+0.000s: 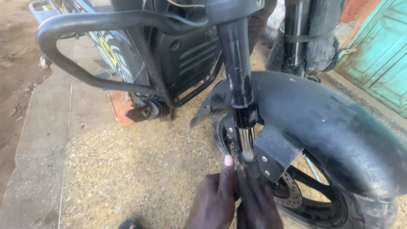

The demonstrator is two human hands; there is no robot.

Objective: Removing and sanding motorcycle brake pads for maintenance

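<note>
Basically left hand [214,199] at 6 o'clock, thumb up, fingers wrapped on fork leg [245,142]; right hand [258,203] blurred, fingers unclear; front mudguard [322,114] on, wheel [360,203] mounted

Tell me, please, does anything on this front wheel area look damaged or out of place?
Nothing is clearly broken. The black front mudguard is dusty and scuffed, and its rear tip near the fork tube looks slightly ragged. Both hands are at the lower fork, hiding that part.

The black front fork leg [239,85] stands nearly upright beside the front mudguard [322,123], its shiny chrome inner tube [246,142] exposed just below the mudguard's bracket
</note>
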